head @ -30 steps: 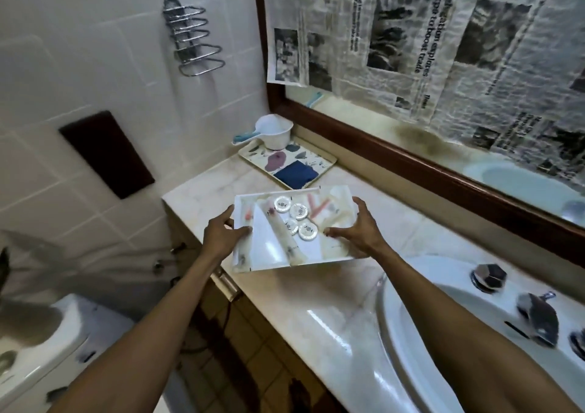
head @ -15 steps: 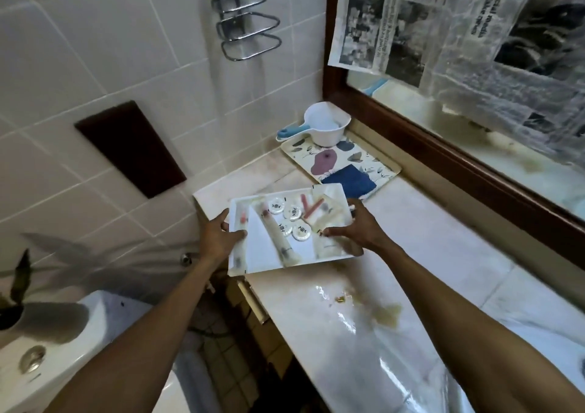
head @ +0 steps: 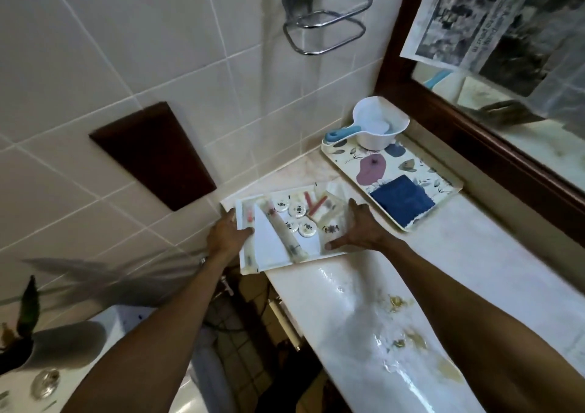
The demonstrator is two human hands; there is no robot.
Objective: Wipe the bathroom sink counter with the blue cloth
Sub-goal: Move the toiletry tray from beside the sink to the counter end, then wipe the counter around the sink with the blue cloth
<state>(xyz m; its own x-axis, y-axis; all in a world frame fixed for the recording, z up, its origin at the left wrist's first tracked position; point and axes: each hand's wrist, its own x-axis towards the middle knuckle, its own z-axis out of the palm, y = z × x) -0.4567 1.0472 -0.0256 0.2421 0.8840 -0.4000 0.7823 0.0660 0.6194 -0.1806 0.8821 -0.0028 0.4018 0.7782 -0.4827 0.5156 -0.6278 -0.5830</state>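
The folded blue cloth lies on a floral tray at the back of the marble counter, untouched. Left of it, a white tray of small toiletries sits at the counter's left end, its near-left corner hanging past the edge. My left hand grips the tray's left rim, thumb on top. My right hand holds its right side, thumb along the near edge. Yellowish grime and wet streaks mark the counter nearer to me.
A white scoop with a blue handle stands on the floral tray's far end. A wood-framed mirror covered with newspaper runs along the right. A chrome rack hangs on the tiled wall. A toilet tank with a plant pot is lower left.
Both hands have carried the white tray left and down toward the counter's end by the wall. My view has swung left, and the sink has left the frame.
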